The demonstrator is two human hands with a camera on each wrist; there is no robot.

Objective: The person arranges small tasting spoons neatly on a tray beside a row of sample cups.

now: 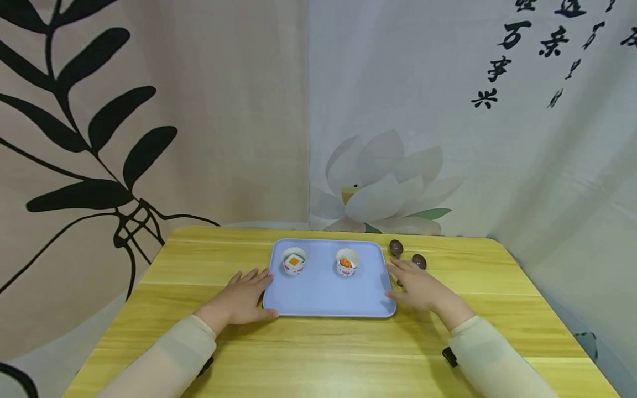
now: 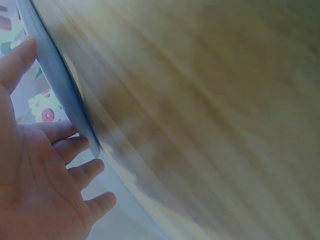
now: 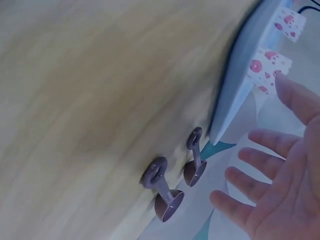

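Observation:
A pale blue rectangular tray [image 1: 323, 296] lies on the table with two small patterned paper cups on it. The left cup [image 1: 294, 268] holds something white topped by a yellow-orange square; orange pieces fill the right cup [image 1: 346, 270]. At the tray's left edge is my left hand [image 1: 239, 300], its fingers extended and touching the rim. My right hand [image 1: 420, 286] is spread beside the right edge, fingertips close to the rim; whether they touch it I cannot tell. Two brown measuring spoons, a far spoon [image 1: 396, 247] and a nearer spoon [image 1: 419, 261], lie beyond the right hand, which partly covers them.
The yellow wood-grain table [image 1: 318, 359] extends around the tray on every side. Behind it hangs a pale curtain [image 1: 249, 138] printed with dark leaves, a lotus and brush characters.

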